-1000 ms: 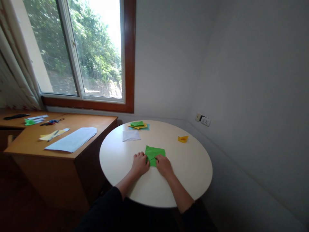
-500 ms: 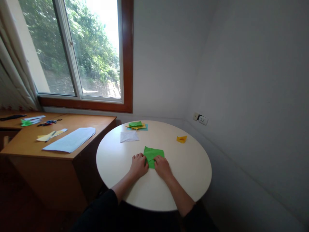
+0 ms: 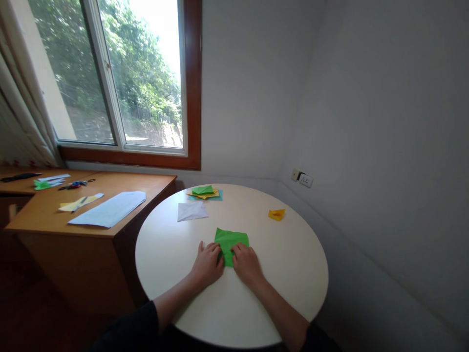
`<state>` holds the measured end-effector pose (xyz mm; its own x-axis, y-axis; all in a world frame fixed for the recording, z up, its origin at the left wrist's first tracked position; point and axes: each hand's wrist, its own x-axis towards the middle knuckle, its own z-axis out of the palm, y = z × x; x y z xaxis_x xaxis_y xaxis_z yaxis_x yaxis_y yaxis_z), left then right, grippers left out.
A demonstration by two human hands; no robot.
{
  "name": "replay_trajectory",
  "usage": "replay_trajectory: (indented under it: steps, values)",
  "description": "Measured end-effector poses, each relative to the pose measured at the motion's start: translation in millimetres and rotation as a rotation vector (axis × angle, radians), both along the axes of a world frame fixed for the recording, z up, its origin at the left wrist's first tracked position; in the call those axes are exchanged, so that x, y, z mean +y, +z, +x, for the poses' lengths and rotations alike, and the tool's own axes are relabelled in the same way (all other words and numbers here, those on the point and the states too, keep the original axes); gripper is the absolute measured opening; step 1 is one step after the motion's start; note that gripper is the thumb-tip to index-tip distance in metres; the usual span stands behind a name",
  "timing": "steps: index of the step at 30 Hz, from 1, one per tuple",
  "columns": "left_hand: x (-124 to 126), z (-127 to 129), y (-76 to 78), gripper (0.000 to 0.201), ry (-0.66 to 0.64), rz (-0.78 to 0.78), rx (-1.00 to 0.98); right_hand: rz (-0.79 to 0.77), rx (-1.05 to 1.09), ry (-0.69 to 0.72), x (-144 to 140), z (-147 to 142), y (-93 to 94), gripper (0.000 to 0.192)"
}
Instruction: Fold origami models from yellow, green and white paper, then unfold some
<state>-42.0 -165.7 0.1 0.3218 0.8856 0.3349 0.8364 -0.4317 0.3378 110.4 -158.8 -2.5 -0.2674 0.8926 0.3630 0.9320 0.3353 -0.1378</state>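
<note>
Both hands press flat on the near edge of the crinkly green paper square (image 3: 232,240) on the round white table (image 3: 293,264): left hand (image 3: 207,264) and right hand (image 3: 246,263), fingers bent, gripping nothing.

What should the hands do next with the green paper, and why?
Probably run the fingertips along the fold to sharpen it. Both the left hand and the right hand press on the near corner of the green paper, which lies partly folded on the round table.
</note>
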Motion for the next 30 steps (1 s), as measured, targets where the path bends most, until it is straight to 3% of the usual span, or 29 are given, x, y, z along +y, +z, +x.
replay_trajectory:
  steps: [19,30]
  values:
    - [-73.6,-11.5,5.0,0.026,-0.020,-0.118,-0.018,0.000,0.011,0.038,-75.3,-10.3,0.4,0.020]
    - [-83.2,-13.6,6.7,0.028,0.008,-0.067,-0.007,-0.039,0.117,0.060,-80.5,-9.2,-5.1,0.026]
